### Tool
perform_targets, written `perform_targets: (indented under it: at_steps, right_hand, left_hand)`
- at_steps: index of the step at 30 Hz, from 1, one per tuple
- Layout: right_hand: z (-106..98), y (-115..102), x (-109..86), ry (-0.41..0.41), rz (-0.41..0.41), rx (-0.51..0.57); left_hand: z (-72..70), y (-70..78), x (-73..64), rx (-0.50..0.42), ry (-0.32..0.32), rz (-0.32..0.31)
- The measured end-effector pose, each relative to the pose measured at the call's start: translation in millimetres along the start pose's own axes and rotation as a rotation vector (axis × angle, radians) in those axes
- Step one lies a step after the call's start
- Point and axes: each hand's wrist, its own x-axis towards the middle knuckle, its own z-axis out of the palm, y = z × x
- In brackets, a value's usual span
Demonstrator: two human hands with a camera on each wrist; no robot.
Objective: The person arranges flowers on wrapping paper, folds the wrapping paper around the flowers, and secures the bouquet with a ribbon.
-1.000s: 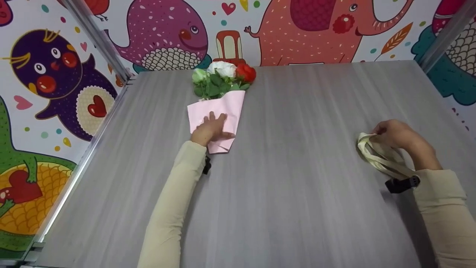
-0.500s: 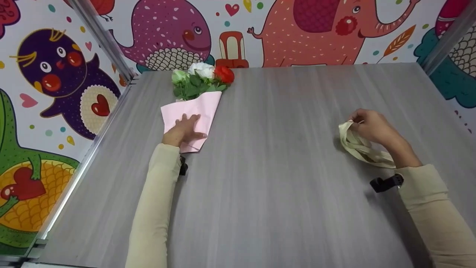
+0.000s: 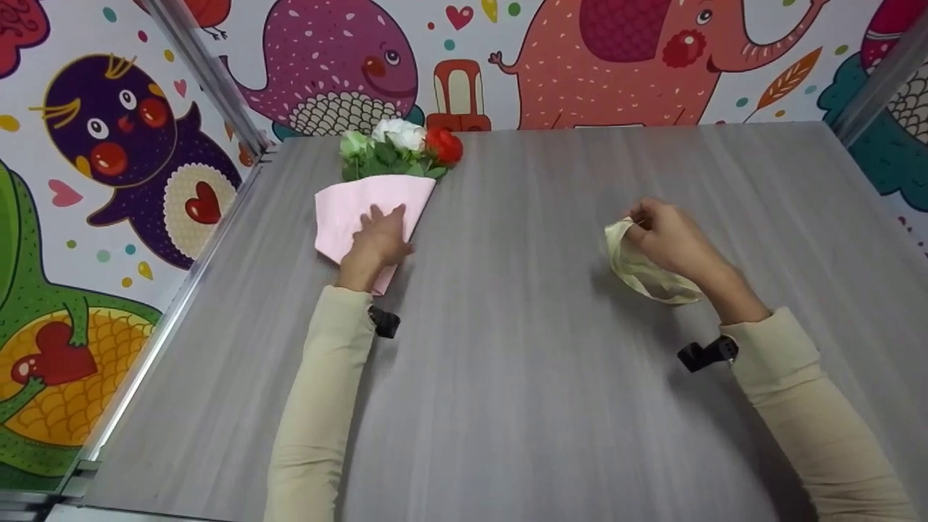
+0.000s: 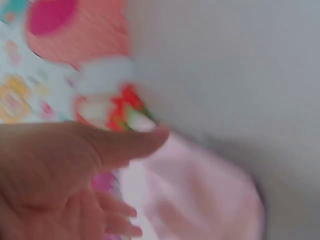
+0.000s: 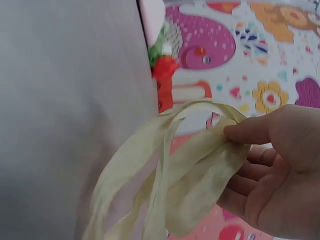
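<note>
A bouquet of artificial-looking white, red and pale green roses [image 3: 400, 135], wrapped in pink paper [image 3: 341, 214], lies at the back left of the table. My left hand [image 3: 377, 243] is over the lower part of the wrapping, its fingers spread. In the blurred left wrist view, the thumb stretches out across the pink wrapping [image 4: 200, 180] and the other fingers are relaxed. Between thumb and fingers, my right hand [image 3: 678, 243] pinches a looped cream ribbon [image 3: 618, 243]. The ribbon's loops [image 5: 197, 195] hang down from the fingertips in the right wrist view.
The grey wood-grain table [image 3: 522, 348] runs back to a wall panel [image 3: 500, 29] printed with cartoon animals. A metal frame rail [image 3: 156, 319] borders the left side. Dark wrist cameras [image 3: 707, 354] sit on both sleeves.
The bouquet has shifted left with my left hand, which has since moved slightly back to the right over the wrapping. My right hand has carried the ribbon left, toward the table's middle.
</note>
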Motion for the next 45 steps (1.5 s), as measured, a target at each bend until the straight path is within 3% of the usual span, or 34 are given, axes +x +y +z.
perform_targets:
  at_steps: [3,7,10,14,18,22,28,34,41,45]
  right_hand:
    - [6,-19,2.5,-0.019,-0.026,0.023]
    - [15,-42,5.5,-0.014,-0.043,0.078]
    - [22,-56,7.3,0.003,-0.041,0.134]
    - [28,-69,10.5,0.031,-0.051,0.176]
    - [30,-74,13.0,0.076,-0.096,0.2]
    - [26,-73,15.1,0.097,-0.153,0.266]
    - [12,-57,14.4,0.146,-0.136,0.37]
    - [-1,-46,12.2,0.182,-0.077,0.429]
    - [-26,-34,6.6,0.196,0.028,0.388]
    - [-40,-20,6.0,0.271,0.192,0.304]
  left_hand:
    - [2.5,40.7,-12.4,-0.087,0.042,0.093]
    - [11.4,87.3,-34.4,-0.236,0.043,0.217]
    - [21.4,111.4,-46.2,-0.341,0.031,0.29]
    - [34.3,128.3,-46.7,-0.495,0.014,0.372]
    - [43.8,129.0,-38.1,-0.622,0.071,0.402]
    - [44.5,118.7,-31.5,-0.699,0.161,0.372]
    - [33.3,105.6,-28.1,-0.801,0.179,0.328]
    - [27.3,100.5,-29.2,-0.825,0.192,0.307]
    - [31.0,105.2,-28.3,-1.07,0.258,0.317]
    - [30.7,108.1,-28.8,-1.197,0.341,0.357]
